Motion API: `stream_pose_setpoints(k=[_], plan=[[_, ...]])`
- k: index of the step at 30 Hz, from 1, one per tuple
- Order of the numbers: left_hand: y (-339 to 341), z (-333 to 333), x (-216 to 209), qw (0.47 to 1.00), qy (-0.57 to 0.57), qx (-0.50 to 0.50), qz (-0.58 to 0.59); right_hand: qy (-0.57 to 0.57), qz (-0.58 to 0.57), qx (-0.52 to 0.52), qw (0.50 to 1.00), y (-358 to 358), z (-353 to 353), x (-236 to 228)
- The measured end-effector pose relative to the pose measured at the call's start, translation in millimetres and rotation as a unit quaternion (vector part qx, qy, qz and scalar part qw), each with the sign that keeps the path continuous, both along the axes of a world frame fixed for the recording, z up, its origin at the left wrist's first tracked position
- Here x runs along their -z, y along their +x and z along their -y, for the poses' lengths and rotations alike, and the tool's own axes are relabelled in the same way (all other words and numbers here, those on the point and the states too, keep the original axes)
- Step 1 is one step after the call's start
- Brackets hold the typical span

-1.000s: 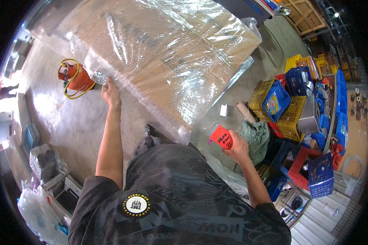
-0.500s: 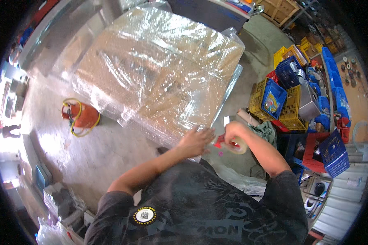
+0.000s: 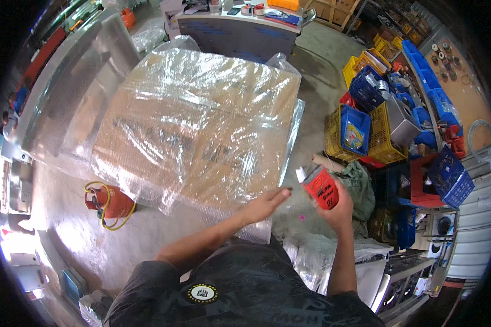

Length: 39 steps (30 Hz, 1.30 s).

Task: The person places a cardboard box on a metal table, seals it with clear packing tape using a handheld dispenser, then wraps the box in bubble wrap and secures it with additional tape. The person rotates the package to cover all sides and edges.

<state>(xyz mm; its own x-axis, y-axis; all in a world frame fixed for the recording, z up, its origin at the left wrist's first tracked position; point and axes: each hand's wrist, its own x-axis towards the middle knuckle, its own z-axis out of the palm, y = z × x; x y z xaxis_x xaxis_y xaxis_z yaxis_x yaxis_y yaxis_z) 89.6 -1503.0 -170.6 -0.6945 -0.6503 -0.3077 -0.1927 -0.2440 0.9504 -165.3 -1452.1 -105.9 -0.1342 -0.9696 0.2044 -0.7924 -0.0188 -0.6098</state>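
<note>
A large flat package (image 3: 202,125) lies in front of me, brown cardboard showing through clear bubble wrap. A loose flap of the wrap hangs at its near right corner. Above that corner my left hand (image 3: 264,206) reaches to the right with stretched fingers and nothing in it. My right hand (image 3: 341,211) is closed around a red tape dispenser (image 3: 320,188) with black handwriting on its side. The dispenser is held up to the right of the package, apart from it, its pale metal end pointing toward the package. The tape roll is mostly hidden.
An orange gas cylinder (image 3: 120,203) with a yellow hose stands left of the package. Yellow crates (image 3: 338,133) and blue bins fill the right side, beside a green sack (image 3: 359,188). A cluttered table (image 3: 234,35) stands beyond. Large wrapped metal (image 3: 76,98) leans at far left.
My right hand has turned the tape dispenser over and raised it, so its red side faces up. My left hand has shifted slightly right. My view has tilted farther out.
</note>
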Motion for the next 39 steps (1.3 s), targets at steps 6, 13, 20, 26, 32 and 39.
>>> stream_pose_setpoints(k=[6,13,20,26,32,39], plan=[[7,63,-46,0.990,-0.027,-0.052,-0.129,-0.082,-0.059,-0.153,0.983,9,61,-9],[22,162,-56,0.938,0.178,-0.200,-0.221,-0.138,-0.031,-0.199,0.970,34,166,-18],[97,356,-39,0.850,-0.266,-0.455,0.014,-0.041,-0.034,-0.158,0.986,33,293,-22],[185,531,16,0.713,-0.363,-0.514,0.309,0.023,-0.115,-0.132,0.984,-12,406,-17],[173,565,65,0.654,-0.353,-0.379,0.551,0.011,-0.107,-0.156,0.982,-42,466,7],[176,586,83,0.664,-0.493,-0.150,0.541,0.059,-0.097,-0.201,0.973,-64,490,23]])
